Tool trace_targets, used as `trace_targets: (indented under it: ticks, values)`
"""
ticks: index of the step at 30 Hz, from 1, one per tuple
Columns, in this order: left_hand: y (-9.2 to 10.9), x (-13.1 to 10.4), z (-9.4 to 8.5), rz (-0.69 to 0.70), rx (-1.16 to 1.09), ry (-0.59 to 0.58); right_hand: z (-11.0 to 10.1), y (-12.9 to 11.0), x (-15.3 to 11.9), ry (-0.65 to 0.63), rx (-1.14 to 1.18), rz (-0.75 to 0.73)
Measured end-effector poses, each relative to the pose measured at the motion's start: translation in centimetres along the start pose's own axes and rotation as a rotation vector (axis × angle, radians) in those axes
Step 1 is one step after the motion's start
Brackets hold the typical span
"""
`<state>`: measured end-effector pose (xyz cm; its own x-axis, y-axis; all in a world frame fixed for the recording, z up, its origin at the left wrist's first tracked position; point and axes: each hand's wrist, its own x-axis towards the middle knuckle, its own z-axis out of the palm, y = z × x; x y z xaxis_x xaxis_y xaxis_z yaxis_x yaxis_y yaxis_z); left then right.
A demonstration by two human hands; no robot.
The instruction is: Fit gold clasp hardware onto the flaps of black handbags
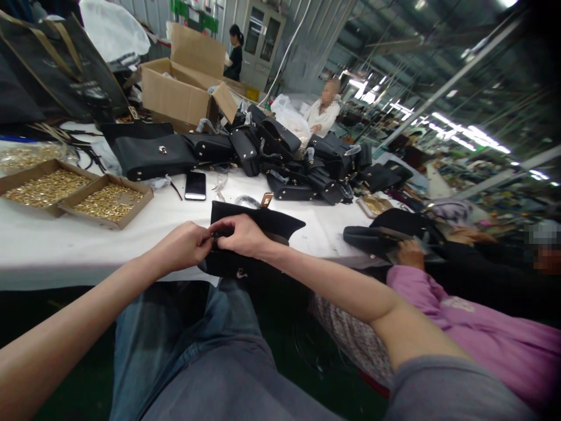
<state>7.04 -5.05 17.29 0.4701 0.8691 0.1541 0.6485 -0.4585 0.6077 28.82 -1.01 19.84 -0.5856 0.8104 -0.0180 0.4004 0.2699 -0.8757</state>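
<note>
Black bag [249,266] open at desk [166,234] edge, near lap. Left hand [190,245], right hand [243,235] at bag's left end, each grip narrow, fingers pinching its edge. Phone [195,186] beyond, lying on desk.

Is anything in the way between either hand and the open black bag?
Nothing visible: the left hand and right hand meet at the open black bag's left end. The phone lies beyond them. Detail between the fingertips is too small to tell.
</note>
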Motion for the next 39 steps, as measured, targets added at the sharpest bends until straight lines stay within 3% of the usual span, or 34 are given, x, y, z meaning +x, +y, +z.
trace_targets:
  ticks: [7, 13, 18, 25, 32, 39]
  values:
    - [0.4, 0.3, 0.7, -0.007, 0.001, 0.032, 0.2, 0.7, -0.4, 0.053, 0.022, 0.026]
    - [0.9, 0.4, 0.9, -0.107, -0.081, 0.101, 0.5, 0.4, -0.5, 0.103, 0.100, 0.082]
    - [0.7, 0.1, 1.0, -0.101, -0.045, 0.101, 0.1, 0.8, 0.2, 0.056, 0.024, 0.079]
    - [0.1, -0.2, 1.4, -0.092, 0.180, 0.101, -0.7, 0.5, 0.9, -0.030, -0.083, -0.002]
    - [0.3, 0.0, 1.8, -0.076, 0.281, 0.094, -1.4, -0.5, 0.6, -0.094, -0.326, -0.177]
    - [1.3, 0.6, 0.4, -0.207, 0.011, 0.086, -2.2, -0.3, 0.7, -0.126, -0.362, -0.234]
